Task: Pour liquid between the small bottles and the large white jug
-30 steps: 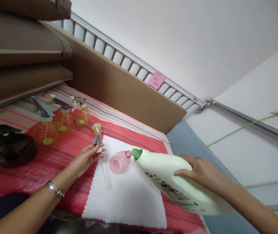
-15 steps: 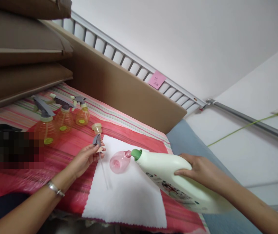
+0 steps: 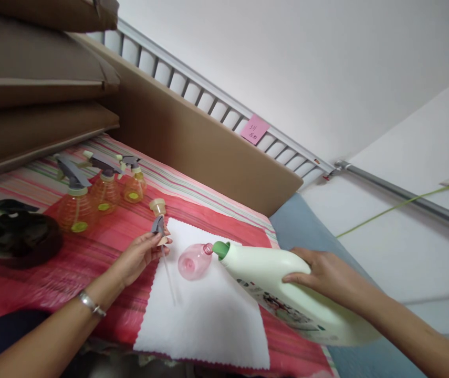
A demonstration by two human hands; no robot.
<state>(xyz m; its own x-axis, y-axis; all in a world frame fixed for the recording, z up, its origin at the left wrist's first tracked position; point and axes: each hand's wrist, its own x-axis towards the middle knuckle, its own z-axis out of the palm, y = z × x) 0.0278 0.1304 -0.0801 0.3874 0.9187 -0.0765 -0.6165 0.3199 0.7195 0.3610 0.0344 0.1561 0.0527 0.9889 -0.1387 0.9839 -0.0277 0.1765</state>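
Observation:
My right hand [image 3: 329, 278] grips a large white jug [image 3: 283, 286] with a green spout, tipped so the spout meets the mouth of a small pink bottle [image 3: 194, 260]. The pink bottle stands on a white cloth [image 3: 204, 320]. My left hand [image 3: 139, 254] pinches a grey and beige spray trigger head [image 3: 158, 228], whose thin dip tube trails down over the cloth's left edge.
Three orange spray bottles [image 3: 102, 191] with grey triggers stand at the back left on a red striped cover [image 3: 90, 252]. A dark object [image 3: 21, 239] lies at the far left. Brown cushions [image 3: 39, 89] and a cardboard sheet [image 3: 208, 152] rise behind.

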